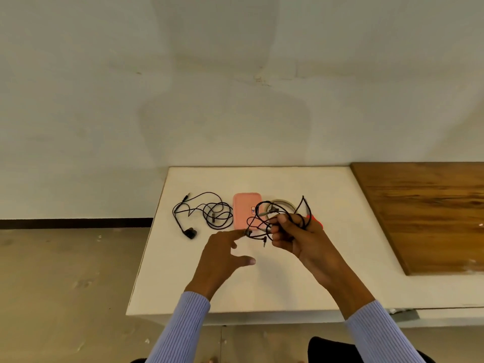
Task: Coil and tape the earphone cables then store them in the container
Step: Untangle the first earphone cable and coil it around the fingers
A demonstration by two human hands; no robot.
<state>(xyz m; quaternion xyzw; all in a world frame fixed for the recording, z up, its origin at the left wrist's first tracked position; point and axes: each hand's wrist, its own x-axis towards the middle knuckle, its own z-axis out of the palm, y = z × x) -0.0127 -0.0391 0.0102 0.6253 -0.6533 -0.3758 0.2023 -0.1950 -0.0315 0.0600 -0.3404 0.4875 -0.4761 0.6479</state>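
Observation:
My right hand point(296, 234) grips a black earphone cable point(264, 213) in loose loops above the table, and the jack plug dangles below the fingers. My left hand point(225, 255) reaches toward it with the index finger stretched out, its tip touching an earbud of that cable. A second black earphone point(207, 213) lies tangled on the white table point(262, 284) at the left. The pink container point(246, 205) lies flat between the two cables. A roll of tape point(284, 203) sits behind my right hand, partly hidden.
Something red point(315, 221) shows just beyond my right hand, mostly hidden. A brown wooden board point(429, 213) covers the table's right side. The table's left edge drops to a bare floor point(65, 284), and a white wall stands behind.

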